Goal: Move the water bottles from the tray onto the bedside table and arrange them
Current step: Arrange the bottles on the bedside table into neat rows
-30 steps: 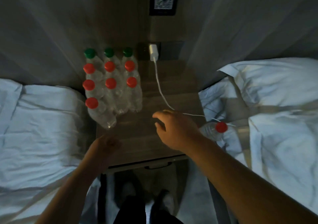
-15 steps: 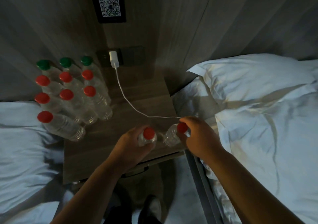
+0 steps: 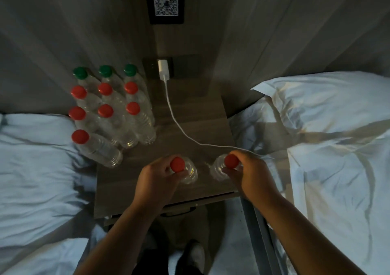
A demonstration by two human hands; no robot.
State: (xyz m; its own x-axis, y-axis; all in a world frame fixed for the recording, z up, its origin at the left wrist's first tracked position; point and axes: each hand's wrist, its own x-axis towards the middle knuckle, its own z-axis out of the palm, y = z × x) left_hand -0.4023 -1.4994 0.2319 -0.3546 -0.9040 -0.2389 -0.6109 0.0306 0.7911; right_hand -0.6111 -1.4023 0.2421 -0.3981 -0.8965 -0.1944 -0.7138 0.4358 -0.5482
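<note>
Toward 6 o'clock on the table [image 3: 200, 127], left hand [image 3: 156, 182] and right hand [image 3: 251, 175] each curled fingers [image 3: 161, 165] round 1 red-capped water bottle [image 3: 191, 172] at its neck; thin plastic looked light, crushable lower down.

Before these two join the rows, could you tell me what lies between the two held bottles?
The head view shows only bare bedside table between the left-hand bottle and the right-hand bottle.
</note>
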